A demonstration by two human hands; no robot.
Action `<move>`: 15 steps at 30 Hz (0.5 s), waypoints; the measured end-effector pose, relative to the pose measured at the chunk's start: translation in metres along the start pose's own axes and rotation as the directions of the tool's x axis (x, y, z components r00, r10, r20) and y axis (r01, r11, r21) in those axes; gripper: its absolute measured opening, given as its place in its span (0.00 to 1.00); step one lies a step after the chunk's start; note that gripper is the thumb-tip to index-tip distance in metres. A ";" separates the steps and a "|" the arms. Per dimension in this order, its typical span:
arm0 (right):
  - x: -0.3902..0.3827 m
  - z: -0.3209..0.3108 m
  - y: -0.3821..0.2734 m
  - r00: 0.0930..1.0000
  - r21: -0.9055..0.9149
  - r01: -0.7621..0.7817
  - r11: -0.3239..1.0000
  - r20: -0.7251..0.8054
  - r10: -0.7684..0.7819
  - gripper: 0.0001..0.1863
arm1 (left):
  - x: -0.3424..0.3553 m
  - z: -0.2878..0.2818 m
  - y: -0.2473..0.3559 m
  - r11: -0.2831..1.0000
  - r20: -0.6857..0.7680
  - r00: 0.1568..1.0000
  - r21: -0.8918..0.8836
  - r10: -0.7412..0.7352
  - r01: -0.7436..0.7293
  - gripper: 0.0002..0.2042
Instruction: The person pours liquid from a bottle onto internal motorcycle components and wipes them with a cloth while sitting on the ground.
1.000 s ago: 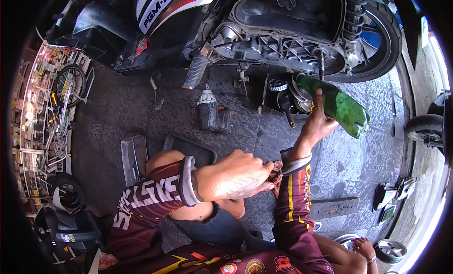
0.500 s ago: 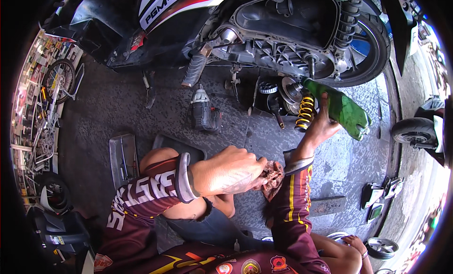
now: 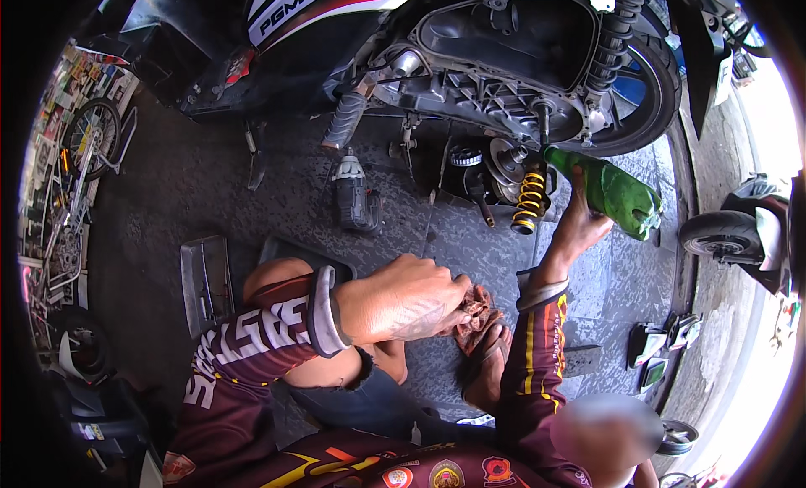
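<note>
My left hand is closed on a crumpled, stained reddish-brown rag, above my foot. My right hand grips a green plastic bottle that lies tilted, its neck toward the scooter. The neck is right by the metal shaft that sticks out of the opened engine case; whether they touch I cannot tell. Behind my right hand, a shock absorber with a yellow spring rests among removed parts, beside round metal pulley plates.
A cordless impact wrench lies on the dark floor left of centre. Next to my left knee are metal trays, one with tools. At lower right is another person, close to my right arm. A second scooter's wheel stands at right.
My view has shifted slightly, so the scooter and floor items sit a little further left. Both hands keep their hold on rag and bottle. Another person's head has come in at lower right.
</note>
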State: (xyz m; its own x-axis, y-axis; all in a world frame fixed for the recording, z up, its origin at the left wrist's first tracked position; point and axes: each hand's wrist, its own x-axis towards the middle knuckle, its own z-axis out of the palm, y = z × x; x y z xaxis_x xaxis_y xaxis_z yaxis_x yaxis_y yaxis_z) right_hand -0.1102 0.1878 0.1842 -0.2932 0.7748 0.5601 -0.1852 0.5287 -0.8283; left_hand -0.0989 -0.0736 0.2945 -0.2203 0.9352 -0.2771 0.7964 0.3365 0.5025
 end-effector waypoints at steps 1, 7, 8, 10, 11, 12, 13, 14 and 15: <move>0.002 0.000 -0.002 1.000 -0.021 0.009 1.000 0.004 -0.009 0.21 | 0.000 -0.003 0.000 1.000 0.021 1.000 -0.003 0.002 -0.002 0.19; 0.000 0.018 -0.008 0.996 0.042 0.014 0.999 0.090 -0.018 0.24 | 0.000 0.005 -0.003 1.000 -0.005 1.000 0.011 -0.022 0.022 0.20; -0.003 0.021 -0.008 0.995 0.052 0.025 0.998 0.097 -0.030 0.24 | 0.001 0.007 -0.004 0.999 -0.012 0.999 0.012 -0.031 0.031 0.20; -0.007 0.025 -0.011 0.990 0.067 -0.013 0.998 0.141 0.003 0.26 | 0.000 0.006 -0.004 0.999 -0.022 0.999 0.006 -0.032 0.032 0.21; -0.010 0.026 -0.013 0.989 0.064 -0.034 0.997 0.149 0.025 0.26 | -0.001 0.006 -0.005 0.999 -0.025 0.999 0.003 -0.034 0.034 0.21; -0.012 0.028 -0.015 0.987 0.060 -0.056 0.997 0.156 0.046 0.26 | -0.002 0.006 -0.005 0.999 -0.025 0.999 -0.004 -0.036 0.036 0.21; -0.012 0.029 -0.015 0.991 0.076 -0.043 0.996 0.129 0.033 0.26 | -0.002 0.006 -0.005 0.999 -0.026 0.999 -0.014 -0.034 0.034 0.21; -0.013 0.031 -0.014 0.995 0.092 -0.030 0.995 0.100 0.021 0.26 | -0.002 0.006 -0.006 0.999 -0.027 0.999 -0.023 -0.031 0.031 0.21; -0.013 0.032 -0.014 0.997 0.107 -0.017 0.994 0.071 0.009 0.26 | -0.002 0.007 -0.006 1.000 -0.029 0.999 -0.013 -0.028 0.027 0.21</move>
State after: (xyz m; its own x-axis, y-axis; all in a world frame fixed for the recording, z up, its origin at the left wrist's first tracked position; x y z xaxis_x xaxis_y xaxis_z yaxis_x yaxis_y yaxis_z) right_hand -0.1338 0.1593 0.1881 -0.3611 0.7527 0.5505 -0.2801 0.4756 -0.8339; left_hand -0.0997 -0.0781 0.2861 -0.2586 0.9283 -0.2671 0.7827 0.3634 0.5052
